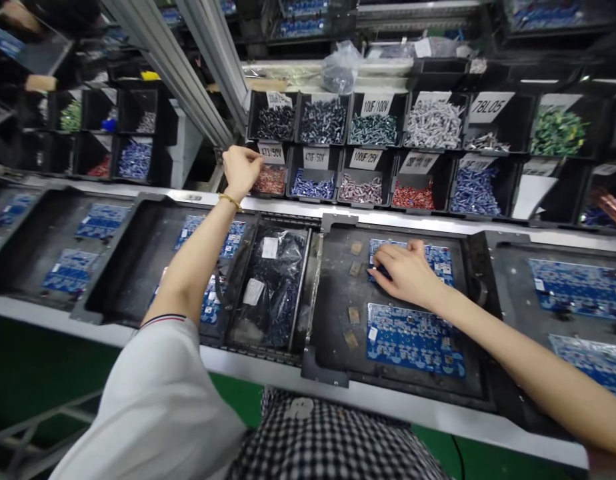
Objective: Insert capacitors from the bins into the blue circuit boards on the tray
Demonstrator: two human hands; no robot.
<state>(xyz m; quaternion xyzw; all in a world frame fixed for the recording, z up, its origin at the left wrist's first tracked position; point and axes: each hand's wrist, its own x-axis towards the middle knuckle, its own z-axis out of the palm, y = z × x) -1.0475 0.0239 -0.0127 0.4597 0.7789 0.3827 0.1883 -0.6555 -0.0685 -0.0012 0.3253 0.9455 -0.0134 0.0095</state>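
Note:
My left hand (242, 172) is at the left edge of the bin of orange-red parts (271, 181) labelled 473/50V, its fingers bent together; whatever they hold is too small to make out. Over the upper blue circuit board (441, 259) in the black tray (333, 293), my right hand (401, 268) has its thumb and fingers curled near the board's left part. Something dark shows near its fingertips, but I cannot make out what. The lower blue circuit board (415, 339) lies flat in the same tray, below my right hand.
Bins of small parts (373, 129) stand in two rows behind the trays. Bagged dark parts (275, 287) lie between two trays. More boards sit in trays at left (73, 270) and right (583, 287). Metal posts (188, 73) rise at upper left.

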